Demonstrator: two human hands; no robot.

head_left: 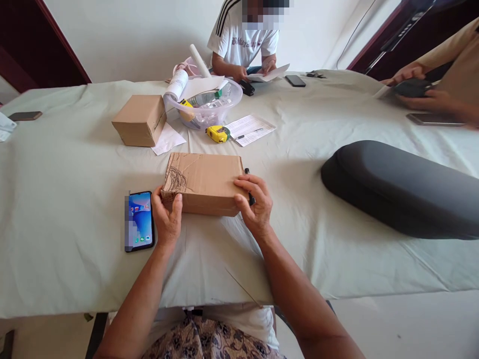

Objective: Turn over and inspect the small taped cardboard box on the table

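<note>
A brown cardboard box (209, 174) lies in front of me, with dark scribbled lines near its left end. My left hand (168, 217) grips the box's left end, thumb on the near side. My right hand (256, 202) holds the right end, its thumb at the near corner and fingers on top. Partly behind my right fingers is a black object (247, 171), mostly hidden, at the box's right side; I cannot make out what it is. A phone (142, 219) with a lit screen lies just left of my left hand.
A second cardboard box (138, 119) and a purple basin (234, 97) of odds and ends stand farther back. Near them lie a yellow tape measure (217, 133) and a printed sheet (258, 127) with a pen. A large black padded object (404, 184) fills the right. Two people sit beyond.
</note>
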